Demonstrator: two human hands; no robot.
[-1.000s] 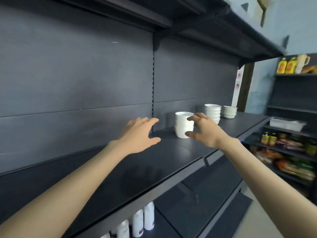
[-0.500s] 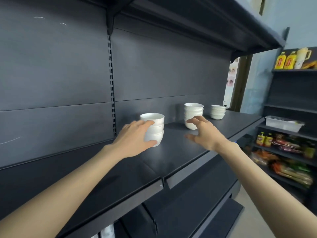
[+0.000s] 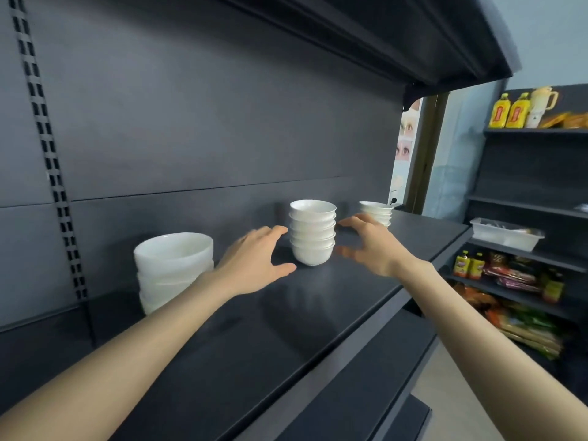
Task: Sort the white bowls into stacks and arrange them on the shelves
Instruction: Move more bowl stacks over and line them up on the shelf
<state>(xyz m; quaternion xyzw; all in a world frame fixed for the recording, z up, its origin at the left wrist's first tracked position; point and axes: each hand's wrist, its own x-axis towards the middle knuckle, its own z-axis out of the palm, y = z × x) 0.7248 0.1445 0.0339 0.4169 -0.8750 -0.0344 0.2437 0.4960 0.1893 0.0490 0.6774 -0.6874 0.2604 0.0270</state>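
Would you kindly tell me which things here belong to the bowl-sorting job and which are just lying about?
Job: near bowl stack, middle bowl stack, far bowl stack, dark shelf, left hand, right hand.
Lying about: yellow bottles, white jug, plastic tray, snack packets.

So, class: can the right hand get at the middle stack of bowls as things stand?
Probably yes. The right hand is open just beside the middle stack, with only bare shelf between; the far stack sits behind it, out of the way.
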